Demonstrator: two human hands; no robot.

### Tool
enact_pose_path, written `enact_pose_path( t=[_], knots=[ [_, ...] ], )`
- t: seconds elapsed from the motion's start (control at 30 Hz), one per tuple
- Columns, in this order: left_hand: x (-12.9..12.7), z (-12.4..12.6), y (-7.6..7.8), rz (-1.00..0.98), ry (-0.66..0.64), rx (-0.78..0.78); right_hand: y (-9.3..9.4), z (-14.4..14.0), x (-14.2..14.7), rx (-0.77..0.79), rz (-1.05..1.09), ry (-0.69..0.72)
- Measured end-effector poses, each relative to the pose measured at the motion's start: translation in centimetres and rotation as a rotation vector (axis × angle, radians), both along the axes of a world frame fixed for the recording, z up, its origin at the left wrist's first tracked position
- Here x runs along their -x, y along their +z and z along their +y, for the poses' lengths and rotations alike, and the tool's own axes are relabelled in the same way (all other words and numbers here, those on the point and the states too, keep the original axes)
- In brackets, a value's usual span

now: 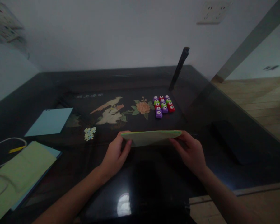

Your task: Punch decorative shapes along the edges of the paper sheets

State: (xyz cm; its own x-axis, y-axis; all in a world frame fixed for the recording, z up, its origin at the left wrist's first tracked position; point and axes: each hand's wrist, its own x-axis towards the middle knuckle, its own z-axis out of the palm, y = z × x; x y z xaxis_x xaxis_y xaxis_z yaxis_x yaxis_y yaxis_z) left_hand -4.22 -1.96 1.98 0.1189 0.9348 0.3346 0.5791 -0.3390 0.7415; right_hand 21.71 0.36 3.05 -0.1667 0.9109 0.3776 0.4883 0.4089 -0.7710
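A folded sheet of pale green paper (151, 137) is stretched between my two hands, just above the dark glossy table (102, 189). My left hand (118, 149) grips its left end, thumb in front and fingers behind. At the right end, my right hand (190, 151) pinches the paper in the same way. The sheet's folded or layered edge faces up. Beyond the paper lies a cluster of small purple, red and green pieces with eye-like dots (163, 105). Left of my left hand sits a little pile of pale speckled bits (90, 133).
At the left lie a light blue sheet (50, 121), a stack of yellow-green paper (25, 168) and a white cable with a yellow tag (17, 149). A black stick (179, 68) stands at the back right. A dark flat object (233, 141) rests on the right. Behind is a wall (112, 37).
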Motion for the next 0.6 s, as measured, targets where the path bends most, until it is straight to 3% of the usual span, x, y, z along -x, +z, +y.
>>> enact_pose_path(
  t=[0.23,0.37,0.6],
  knots=[
    [0.2,-0.4,-1.0,0.051,0.017,0.109,-0.7,0.0,-0.3,0.027,-0.009,-0.031],
    [0.4,-0.5,-1.5,0.073,-0.037,0.172,-1.2,0.2,0.0,0.046,0.017,-0.062],
    [0.6,-0.4,-0.3,0.077,-0.044,0.379,-0.1,0.4,0.7,0.134,0.052,-0.103]
  ],
)
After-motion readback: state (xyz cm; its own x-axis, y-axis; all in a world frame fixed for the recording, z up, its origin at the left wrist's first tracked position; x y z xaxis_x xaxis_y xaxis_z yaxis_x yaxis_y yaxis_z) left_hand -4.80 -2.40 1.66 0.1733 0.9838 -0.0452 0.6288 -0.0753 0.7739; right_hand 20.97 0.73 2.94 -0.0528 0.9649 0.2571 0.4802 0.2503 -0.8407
